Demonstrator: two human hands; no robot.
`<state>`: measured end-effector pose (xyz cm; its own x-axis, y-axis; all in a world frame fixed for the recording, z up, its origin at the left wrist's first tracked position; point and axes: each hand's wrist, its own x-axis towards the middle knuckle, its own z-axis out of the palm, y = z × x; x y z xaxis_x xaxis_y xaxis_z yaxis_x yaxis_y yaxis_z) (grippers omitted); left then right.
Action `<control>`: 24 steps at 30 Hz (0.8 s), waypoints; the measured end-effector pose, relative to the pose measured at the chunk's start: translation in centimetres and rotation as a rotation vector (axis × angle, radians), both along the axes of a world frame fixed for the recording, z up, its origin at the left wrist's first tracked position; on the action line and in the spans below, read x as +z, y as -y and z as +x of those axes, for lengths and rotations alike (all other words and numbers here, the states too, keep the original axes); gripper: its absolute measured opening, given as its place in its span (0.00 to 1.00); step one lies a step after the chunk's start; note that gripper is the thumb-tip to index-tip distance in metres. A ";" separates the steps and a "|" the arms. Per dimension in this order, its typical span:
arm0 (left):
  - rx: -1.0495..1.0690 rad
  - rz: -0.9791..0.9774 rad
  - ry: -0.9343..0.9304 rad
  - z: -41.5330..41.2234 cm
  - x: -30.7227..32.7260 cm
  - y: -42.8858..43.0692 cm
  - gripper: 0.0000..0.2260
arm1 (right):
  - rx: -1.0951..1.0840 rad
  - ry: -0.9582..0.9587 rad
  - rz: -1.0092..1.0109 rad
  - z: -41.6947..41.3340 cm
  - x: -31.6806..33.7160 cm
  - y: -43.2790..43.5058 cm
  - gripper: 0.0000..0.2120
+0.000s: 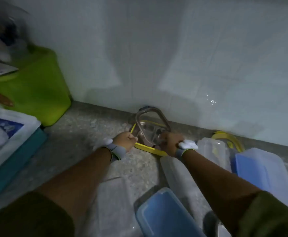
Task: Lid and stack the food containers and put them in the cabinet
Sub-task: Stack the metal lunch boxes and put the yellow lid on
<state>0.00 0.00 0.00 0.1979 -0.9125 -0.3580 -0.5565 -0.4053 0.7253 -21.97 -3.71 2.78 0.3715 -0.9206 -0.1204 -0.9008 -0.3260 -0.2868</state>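
the left hand (125, 140) is closed on the near-left rim of a yellow-rimmed rectangular clear container (150, 148) by the wall; the right hand (169, 141) grips a brownish clear lid (152, 127), tilted up, long axis pointing toward the white tiled wall (157, 57).

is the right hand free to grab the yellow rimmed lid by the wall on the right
Probably not yet: the right hand is closed on the brown-rimmed lid. The yellow-rimmed lid lies close by, nothing blocking it.

Green cutting board (37, 86) leans on white tiled wall (157, 48); speckled grey counter (81, 134); teal-rimmed tray (11, 168) far left.
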 end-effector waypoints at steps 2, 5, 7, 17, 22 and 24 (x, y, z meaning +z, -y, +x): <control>-0.034 0.007 -0.005 1.0 -0.3 0.0 0.15 | 0.073 -0.127 -0.005 1.3 -0.1 0.2 0.18; -0.024 0.049 -0.026 2.2 0.4 -0.3 0.12 | 0.124 -0.359 0.006 3.2 -0.5 0.8 0.23; -0.024 0.038 -0.028 2.9 0.6 -0.1 0.11 | 0.145 -0.416 0.003 4.1 -1.5 1.6 0.21; -0.005 -0.074 0.075 2.2 2.4 -0.4 0.17 | 0.299 -0.369 -0.296 0.5 2.4 -0.4 0.11; -0.111 -0.193 0.224 0.4 4.4 -0.7 0.52 | 0.450 -0.321 -0.492 -6.0 5.5 -3.7 0.06; -0.209 -0.257 0.314 -2.6 5.7 -2.1 0.52 | 0.531 -0.299 -0.589 -9.5 6.5 -6.0 0.04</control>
